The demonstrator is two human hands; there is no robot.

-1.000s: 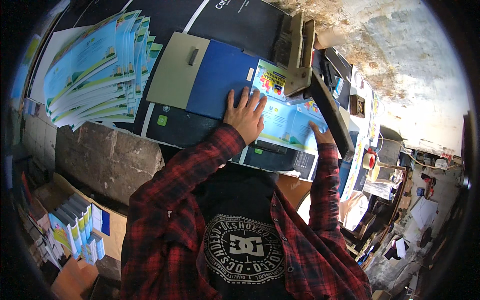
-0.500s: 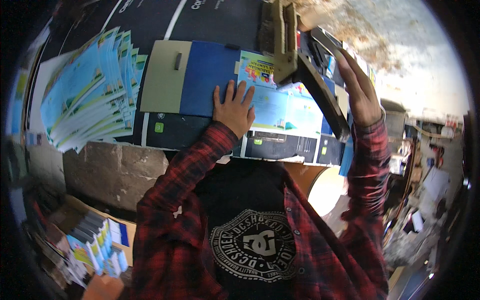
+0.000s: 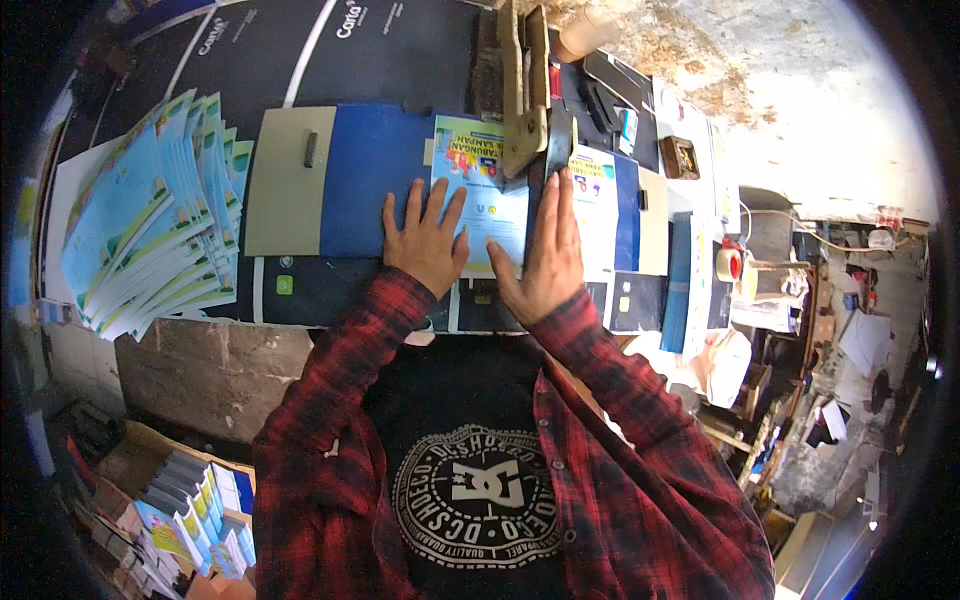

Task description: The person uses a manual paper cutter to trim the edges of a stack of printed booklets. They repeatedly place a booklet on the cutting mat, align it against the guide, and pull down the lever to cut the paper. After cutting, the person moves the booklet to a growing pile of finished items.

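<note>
Both of my hands lie on a printed light-blue sheet or booklet [image 3: 480, 205] on the table. My left hand [image 3: 425, 240] is flat with fingers spread, over its left edge and the blue board [image 3: 362, 180]. Along its right side rests my right hand [image 3: 548, 255], fingers stretched out, thumb apart, holding nothing. Its fingertips reach the black lever [image 3: 560, 142] of a worn, cream-coloured bench tool [image 3: 523, 90], which looks like a stapler or a press. Part of the booklet runs under the tool's head. More printed paper [image 3: 597, 200] shows right of my right hand.
A fanned stack of blue booklets [image 3: 150, 220] lies at the left. Toward the right are a beige board [image 3: 653, 222], a stack of blue sheets [image 3: 677, 290], a tape roll [image 3: 728, 264] and a small dark box [image 3: 679, 157]. Below left, a carton [image 3: 240, 462] holds booklets.
My right hand has come from beyond the lever down to the left, onto the booklet. The lever's end no longer extends toward me. My left hand stays flat on the booklet's left side.
</note>
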